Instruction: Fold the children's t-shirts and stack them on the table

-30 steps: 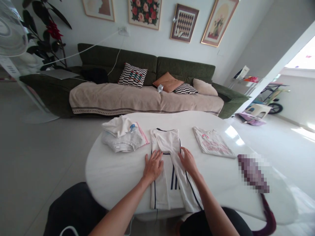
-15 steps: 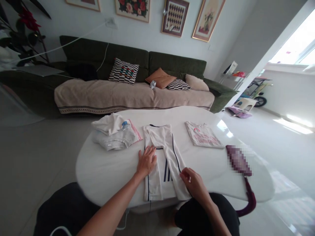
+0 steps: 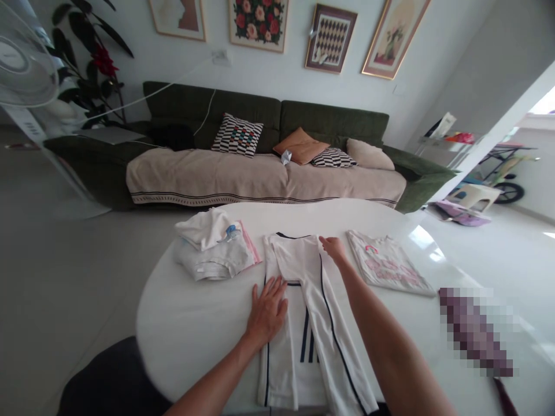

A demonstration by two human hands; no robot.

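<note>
A white shirt [image 3: 318, 300] with navy piping and dark stripes lies lengthwise on the white table [image 3: 191, 335], its long sleeves laid downward over the body. My left hand [image 3: 267, 309] rests flat on its left side, fingers spread, holding nothing. At the upper right shoulder my right hand [image 3: 333, 247] has its fingers pinched together on the fabric edge; the forearm passes over the table to the right of the shirt.
Left of the shirt is a pile of clothes [image 3: 214, 248] in white, grey and pink. A folded white T-shirt [image 3: 392, 266] with pink print lies to the right. Near the right edge sits a blurred purple item [image 3: 474, 332]. Behind the table stands a green sofa [image 3: 333, 121].
My right hand has moved from the lower right sleeve up to the shirt's upper right shoulder. My left hand stays flat on the shirt. The camera view has shifted.
</note>
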